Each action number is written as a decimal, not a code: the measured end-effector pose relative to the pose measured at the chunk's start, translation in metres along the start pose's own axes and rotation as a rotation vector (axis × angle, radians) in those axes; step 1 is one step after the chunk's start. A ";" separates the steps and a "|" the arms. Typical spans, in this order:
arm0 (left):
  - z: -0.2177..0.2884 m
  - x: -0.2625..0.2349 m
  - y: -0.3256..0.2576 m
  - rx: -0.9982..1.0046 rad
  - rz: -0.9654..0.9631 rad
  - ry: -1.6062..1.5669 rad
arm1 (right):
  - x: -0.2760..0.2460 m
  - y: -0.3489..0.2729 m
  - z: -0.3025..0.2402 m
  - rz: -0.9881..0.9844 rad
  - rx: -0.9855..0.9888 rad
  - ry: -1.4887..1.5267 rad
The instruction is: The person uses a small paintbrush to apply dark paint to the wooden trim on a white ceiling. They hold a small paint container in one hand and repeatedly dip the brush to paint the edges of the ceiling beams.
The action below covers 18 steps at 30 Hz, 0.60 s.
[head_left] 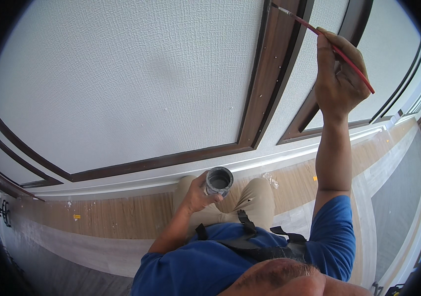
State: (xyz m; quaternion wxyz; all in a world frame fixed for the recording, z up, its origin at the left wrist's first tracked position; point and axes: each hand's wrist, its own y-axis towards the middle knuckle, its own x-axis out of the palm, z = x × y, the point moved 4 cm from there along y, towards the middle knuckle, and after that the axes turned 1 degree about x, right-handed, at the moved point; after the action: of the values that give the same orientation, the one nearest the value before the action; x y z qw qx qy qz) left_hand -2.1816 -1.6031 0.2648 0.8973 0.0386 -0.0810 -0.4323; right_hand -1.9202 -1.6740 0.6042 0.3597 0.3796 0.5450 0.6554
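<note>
Red-handled and slim, a paintbrush (pixel 307 24) sits in the pinched fingers of the right hand (pixel 338 88) at two o'clock, its tip at one o'clock by brown wall moulding (pixel 278 42), though whether the bristles touch it is too small to tell. It looks light and stiff, soft only at the bristles, best gripped along the handle. Just off centre toward six o'clock, the left hand (pixel 199 196) curls its fingers around a grey-smeared cup (pixel 219 172), probably firm but slippery where wet, best held below its rim.

Rough wall (pixel 136 79) — smooth, wood-look trim (pixel 266 74)
</note>
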 end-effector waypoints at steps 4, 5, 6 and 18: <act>0.002 0.000 0.000 -0.013 0.007 -0.001 | -0.001 -0.003 0.000 -0.011 0.025 -0.007; 0.002 0.000 -0.001 -0.015 0.010 0.007 | -0.002 -0.004 0.000 0.005 0.028 -0.001; 0.001 0.000 0.000 -0.016 0.006 0.001 | -0.002 -0.003 0.001 0.005 0.034 0.017; -0.005 -0.001 0.000 -0.013 -0.003 -0.014 | -0.002 -0.005 0.003 -0.006 0.025 -0.007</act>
State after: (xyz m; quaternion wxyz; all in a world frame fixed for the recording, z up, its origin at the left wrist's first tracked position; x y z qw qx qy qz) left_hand -2.1812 -1.6021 0.2595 0.8962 0.0300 -0.0843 -0.4346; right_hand -1.9161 -1.6733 0.5997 0.3586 0.3847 0.5528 0.6463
